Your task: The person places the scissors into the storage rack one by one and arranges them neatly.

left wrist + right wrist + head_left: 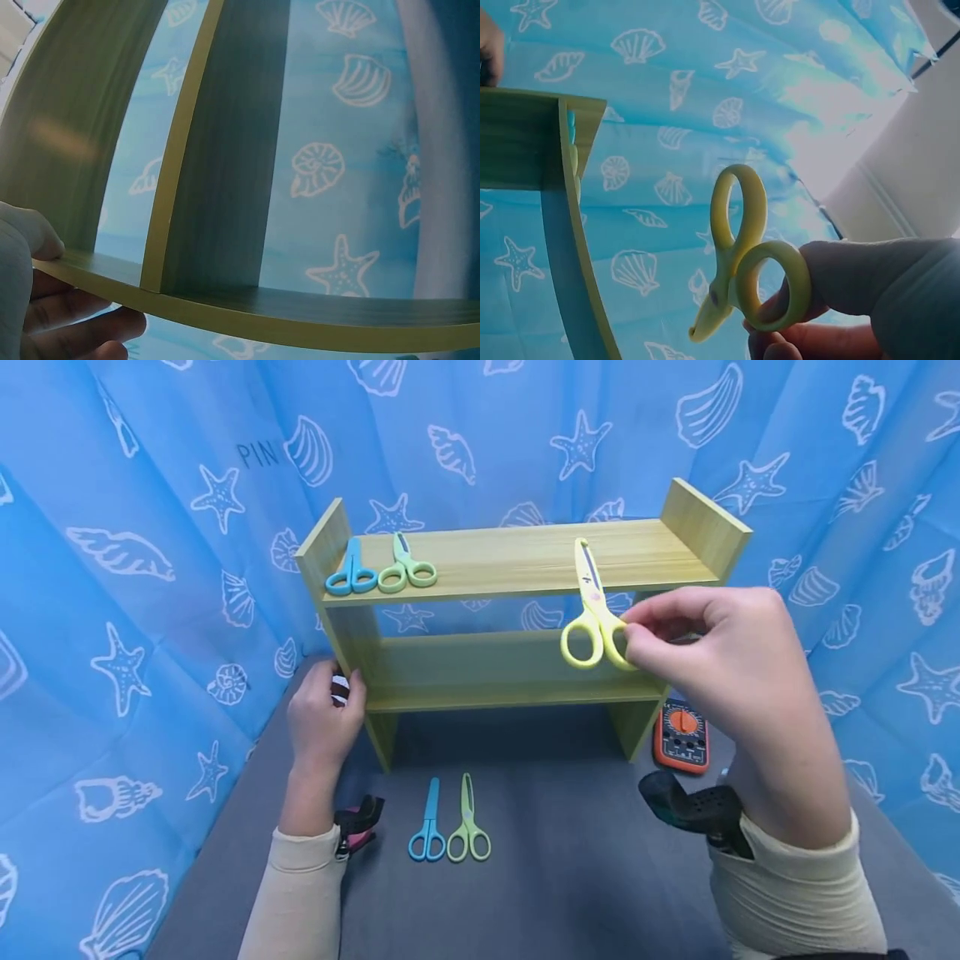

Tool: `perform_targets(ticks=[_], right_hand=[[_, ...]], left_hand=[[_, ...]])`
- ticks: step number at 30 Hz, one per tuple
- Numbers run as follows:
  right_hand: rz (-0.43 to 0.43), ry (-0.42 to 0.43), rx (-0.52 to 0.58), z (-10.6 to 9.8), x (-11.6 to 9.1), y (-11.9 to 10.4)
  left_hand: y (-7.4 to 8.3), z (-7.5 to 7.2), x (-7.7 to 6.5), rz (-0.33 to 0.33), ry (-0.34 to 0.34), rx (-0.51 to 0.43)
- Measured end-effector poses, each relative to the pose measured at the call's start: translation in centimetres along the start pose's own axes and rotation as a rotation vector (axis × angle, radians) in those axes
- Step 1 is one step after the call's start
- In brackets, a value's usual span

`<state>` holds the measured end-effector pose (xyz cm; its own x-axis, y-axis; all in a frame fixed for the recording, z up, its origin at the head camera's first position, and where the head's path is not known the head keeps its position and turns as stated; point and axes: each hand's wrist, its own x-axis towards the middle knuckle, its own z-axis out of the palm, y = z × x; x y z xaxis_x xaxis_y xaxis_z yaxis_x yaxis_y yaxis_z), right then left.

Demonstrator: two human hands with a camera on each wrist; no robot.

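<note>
My right hand (738, 652) pinches one handle loop of yellow craft scissors (592, 600) between thumb and fingers. They hang in front of the wooden shelf (510, 560), blades pointing up and overlapping the top board in the head view. In the right wrist view, the yellow scissors (724, 274) have their loops near the thumb. My left hand (324, 714) grips the shelf's left side panel, thumb inside and fingers outside, as the left wrist view shows. Blue scissors (352, 553) and green scissors (404, 560) lie side by side on the top board's left end.
Another pair of blue scissors (431, 810) and light green scissors (467, 818) lie on the dark grey table (555, 877) before the shelf. An orange-and-black multimeter (682, 747) stands by the shelf's right leg. A blue shell-patterned curtain (487, 468) hangs behind.
</note>
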<state>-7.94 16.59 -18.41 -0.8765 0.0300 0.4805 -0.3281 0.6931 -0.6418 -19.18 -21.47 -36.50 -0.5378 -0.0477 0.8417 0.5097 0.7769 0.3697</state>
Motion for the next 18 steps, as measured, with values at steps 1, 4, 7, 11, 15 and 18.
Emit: perform_targets(ticks=[1, 4, 7, 11, 15, 18], right_hand=[[0.0, 0.0, 0.002, 0.0, 0.7, -0.2], [0.004, -0.021, 0.007, 0.2, 2.6, -1.0], [0.0, -0.068, -0.008, 0.8, 4.6, -1.8], [-0.023, -0.146, -0.046, 1.9, 7.2, -2.7], [-0.036, -0.192, -0.081, 3.4, 9.6, -3.4], [-0.029, -0.227, -0.113, 4.5, 11.3, -3.8]], left_hand=[[0.0, 0.1, 0.0, -0.001, 0.0, -0.005], [0.0, 0.1, -0.1, -0.003, 0.004, -0.017], [-0.1, 0.1, -0.1, 0.0, 0.013, -0.024], [0.0, 0.1, 0.1, 0.004, 0.024, -0.027], [0.1, 0.2, 0.0, 0.0, 0.028, -0.034], [0.3, 0.2, 0.0, -0.003, 0.024, -0.031]])
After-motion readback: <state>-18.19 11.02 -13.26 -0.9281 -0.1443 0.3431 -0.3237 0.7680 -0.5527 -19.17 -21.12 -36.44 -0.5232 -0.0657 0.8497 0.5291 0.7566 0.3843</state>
